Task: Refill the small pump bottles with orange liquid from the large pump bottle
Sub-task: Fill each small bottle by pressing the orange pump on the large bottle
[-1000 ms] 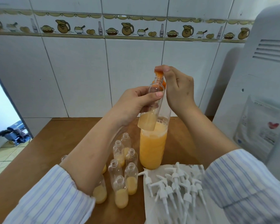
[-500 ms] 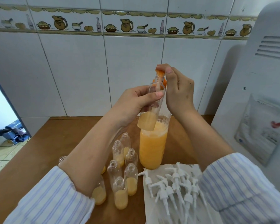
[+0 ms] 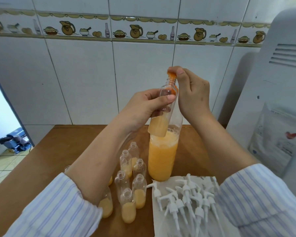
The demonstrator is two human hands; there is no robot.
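Observation:
My left hand [image 3: 143, 106] grips a small clear bottle [image 3: 161, 120], tilted, with orange liquid in its lower part. Its open neck sits right under the orange pump spout [image 3: 171, 76] of the large bottle [image 3: 162, 156]. My right hand [image 3: 191, 93] has its fingers curled over that orange pump head at the top. The large bottle stands on the wooden table [image 3: 58, 151], about two thirds full of foamy orange liquid. Several small open bottles [image 3: 133, 185] stand in front of it, each partly filled.
Several white pump tops [image 3: 186, 197] lie on a white paper towel [image 3: 161, 226] at the front right. A white appliance [image 3: 277, 100] with a pouch on it stands at the right. The tiled wall is close behind the table.
The view has shifted slightly. My right thumb has moved down on the pump head. The small bottle stays held at the spout in my left hand.

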